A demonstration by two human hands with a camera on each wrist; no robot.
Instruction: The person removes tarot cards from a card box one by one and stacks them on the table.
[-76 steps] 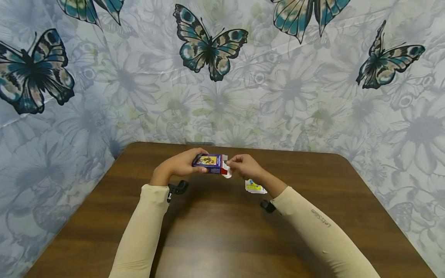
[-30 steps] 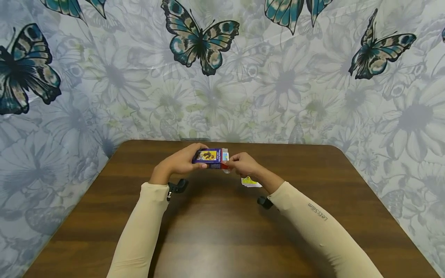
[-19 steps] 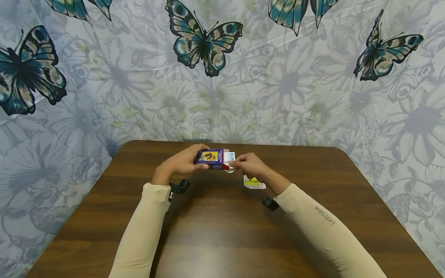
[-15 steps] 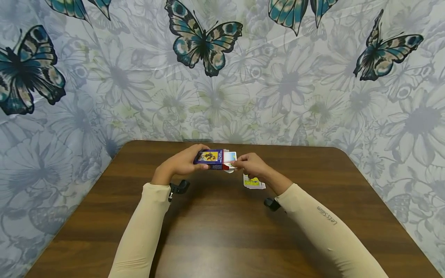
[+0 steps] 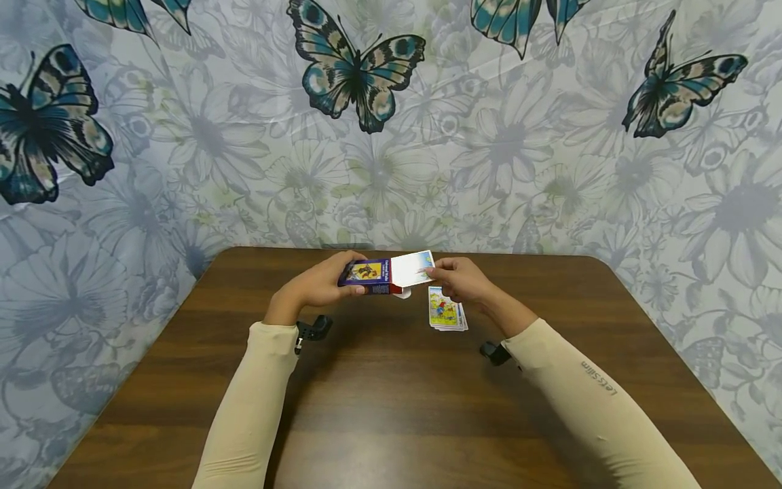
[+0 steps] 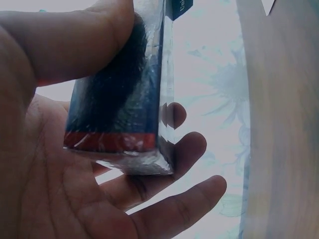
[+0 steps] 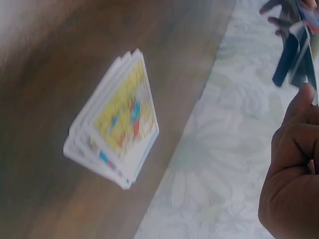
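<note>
My left hand [image 5: 314, 280] grips a small blue-and-red card box [image 5: 366, 273] with a yellow picture on its face. In the left wrist view the thumb presses one side of the box [image 6: 117, 94], and fingers show behind it. A mostly white card [image 5: 411, 269] sticks out of the box's right end. My right hand [image 5: 464, 280] pinches that card's outer edge between thumb and fingertip. Below the right hand lies a loose stack of cards [image 5: 444, 311], its top one yellow with a small figure. The same stack [image 7: 124, 114] shows fanned slightly in the right wrist view.
The brown wooden table [image 5: 366, 407] has rounded far corners. Behind it hangs a pale floral cloth [image 5: 507, 170] with teal butterflies. A dark wrist camera is strapped near each sleeve cuff, the left one [image 5: 313, 329] closer to the box.
My right hand has moved right, drawing the card well out of the box. The card stack shows more fully now. The left hand keeps the box almost still.
</note>
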